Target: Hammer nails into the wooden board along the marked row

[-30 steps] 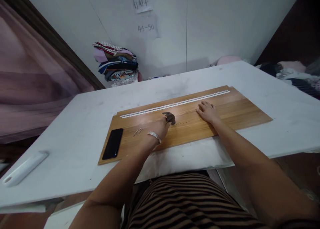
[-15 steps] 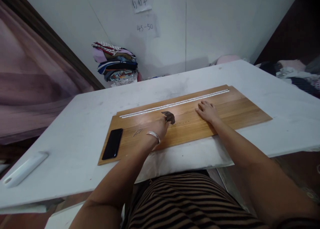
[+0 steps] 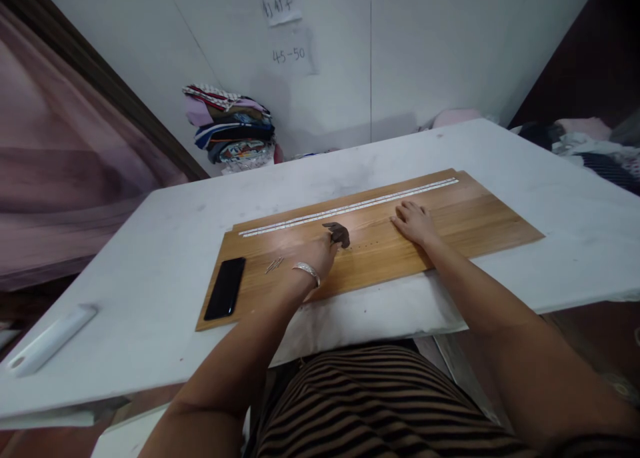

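We look down on a wooden board (image 3: 475, 221) lying across the white table (image 3: 150, 271), and both of our hands are on it. Our left hand (image 3: 315, 255), a silver bracelet (image 3: 307, 270) at the wrist, is curled shut around a hammer (image 3: 339, 233). The handle is buried in the fist and only the dark head pokes out past the fingers, right at the board's surface near the middle. Just beyond the head runs a faint row of small dots (image 3: 367, 246) in the wood; what they are, we cannot tell. Our right hand (image 3: 416, 223) lies palm down and open on the board to the right of the hammer, fingers stretched flat, gripping nothing. The board carries more: a few loose nails (image 3: 275, 265) just left of our left wrist, a black phone (image 3: 225, 288) face up at the near left corner, and a long pale strip (image 3: 350, 209) along the far edge, nearly end to end. Off the board, a white bar (image 3: 47, 338) rests on the table at far left, well apart. Behind the table a stack of folded cloths (image 3: 230, 128) sits against the wall, and paper notes (image 3: 290, 53) hang above, one reading 45-50.
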Available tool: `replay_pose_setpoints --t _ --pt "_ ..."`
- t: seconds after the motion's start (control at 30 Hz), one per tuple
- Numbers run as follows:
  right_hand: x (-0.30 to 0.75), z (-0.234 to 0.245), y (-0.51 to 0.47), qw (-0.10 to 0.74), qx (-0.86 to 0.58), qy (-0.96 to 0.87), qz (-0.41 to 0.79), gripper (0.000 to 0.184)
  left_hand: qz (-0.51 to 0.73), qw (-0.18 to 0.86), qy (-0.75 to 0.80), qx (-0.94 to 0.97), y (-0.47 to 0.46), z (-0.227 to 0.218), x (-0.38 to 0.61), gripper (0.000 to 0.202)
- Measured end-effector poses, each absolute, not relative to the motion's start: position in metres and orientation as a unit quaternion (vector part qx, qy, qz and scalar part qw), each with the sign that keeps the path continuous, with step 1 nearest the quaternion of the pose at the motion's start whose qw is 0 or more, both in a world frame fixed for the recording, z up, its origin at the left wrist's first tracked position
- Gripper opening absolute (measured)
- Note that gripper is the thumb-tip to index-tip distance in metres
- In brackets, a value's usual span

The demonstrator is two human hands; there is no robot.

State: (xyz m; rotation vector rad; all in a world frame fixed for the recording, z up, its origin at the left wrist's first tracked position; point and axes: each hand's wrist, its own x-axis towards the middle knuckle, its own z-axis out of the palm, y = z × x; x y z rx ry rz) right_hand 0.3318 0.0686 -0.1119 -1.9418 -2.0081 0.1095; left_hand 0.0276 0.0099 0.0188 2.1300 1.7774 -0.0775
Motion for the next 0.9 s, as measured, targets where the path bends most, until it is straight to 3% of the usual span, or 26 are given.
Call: replay_pose_setpoints --t 0.9 --pt "0.332 -0.1101 0.0682 0.166 -0.687 -0.707 0.042 0.04 -0.007 0.19 0.627 0.756 0.0099 0.0128 0.0281 0.031"
